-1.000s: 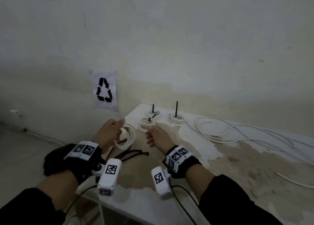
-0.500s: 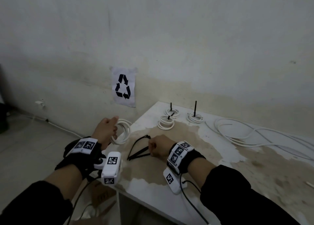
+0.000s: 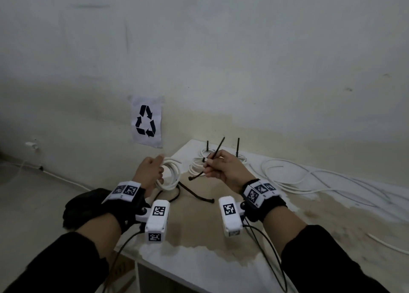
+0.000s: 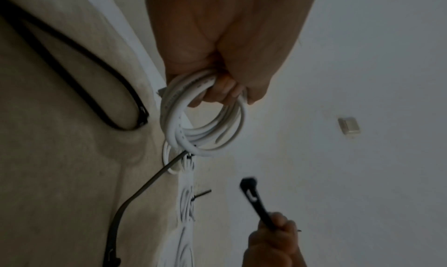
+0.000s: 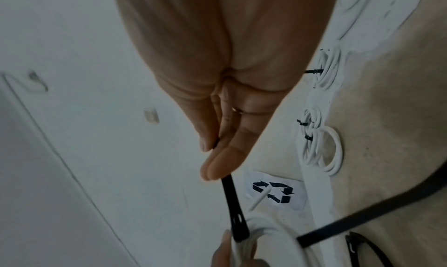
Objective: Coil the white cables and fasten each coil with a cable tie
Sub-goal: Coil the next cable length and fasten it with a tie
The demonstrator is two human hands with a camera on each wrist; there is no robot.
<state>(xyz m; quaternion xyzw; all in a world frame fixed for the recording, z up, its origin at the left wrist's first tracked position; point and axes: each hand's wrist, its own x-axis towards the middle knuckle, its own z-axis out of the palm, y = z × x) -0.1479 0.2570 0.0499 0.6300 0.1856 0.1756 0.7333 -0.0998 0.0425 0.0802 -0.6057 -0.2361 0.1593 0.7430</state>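
My left hand [image 3: 150,171] grips a white cable coil [image 3: 169,175] upright over the table's left corner; its fingers curl through the coil [image 4: 205,118] in the left wrist view. My right hand [image 3: 223,168] pinches a black cable tie [image 3: 208,164] in the air, its head end pointing down-left toward the coil. The right wrist view shows thumb and fingers pinching the tie [image 5: 233,204], whose head reaches the coil [image 5: 266,231]. More black ties [image 3: 197,196] lie on the table under the hands. Three tied coils [image 3: 199,166] sit at the back.
A tangle of loose white cable [image 3: 309,177] spreads over the stained white table [image 3: 199,259] to the right. A recycling sign [image 3: 146,121] hangs on the wall at the table's left end. Floor lies beyond the left table edge.
My right hand has lifted one black tie off the table and raised it beside the coil. The left hand has kept its hold on the coil. The head view has shifted.
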